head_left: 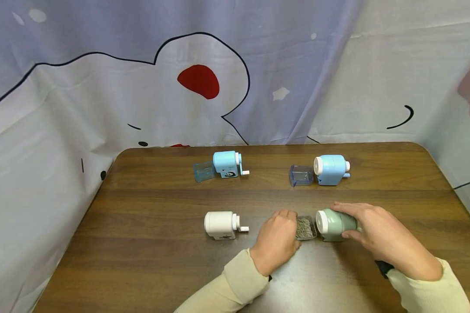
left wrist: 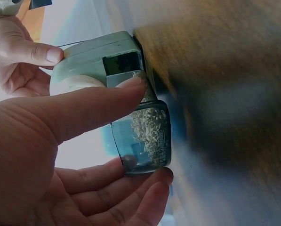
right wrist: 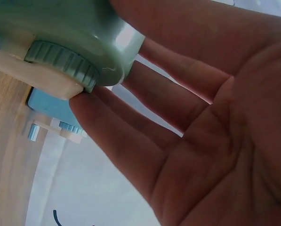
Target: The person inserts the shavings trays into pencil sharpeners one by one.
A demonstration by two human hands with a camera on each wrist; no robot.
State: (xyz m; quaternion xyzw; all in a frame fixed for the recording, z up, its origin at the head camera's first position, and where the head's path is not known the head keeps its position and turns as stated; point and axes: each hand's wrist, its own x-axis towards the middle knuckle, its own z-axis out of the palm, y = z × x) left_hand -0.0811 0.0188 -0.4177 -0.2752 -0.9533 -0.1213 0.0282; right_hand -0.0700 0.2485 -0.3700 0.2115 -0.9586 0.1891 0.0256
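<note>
A green hand-crank pencil sharpener [head_left: 337, 224] with a white round end stands on the table. My right hand [head_left: 385, 237] grips its body from the right, thumb on the near side and fingers on the far side. My left hand [head_left: 276, 241] holds the sharpener's clear shavings tray [head_left: 305, 228] between thumb and fingers. In the left wrist view, grey-brown shavings [left wrist: 148, 132] lie inside the tray, and a dark slot [left wrist: 123, 63] shows in the sharpener beside it. In the right wrist view, my fingers touch the sharpener's rear near a ribbed green knob [right wrist: 65, 61].
A white sharpener [head_left: 220, 225] stands to the left of my left hand. Towards the back edge are two blue sharpeners, one at left [head_left: 226, 164] and one at right [head_left: 330, 169], each with a clear blue tray beside it. A patterned curtain [head_left: 282, 87] hangs behind the table.
</note>
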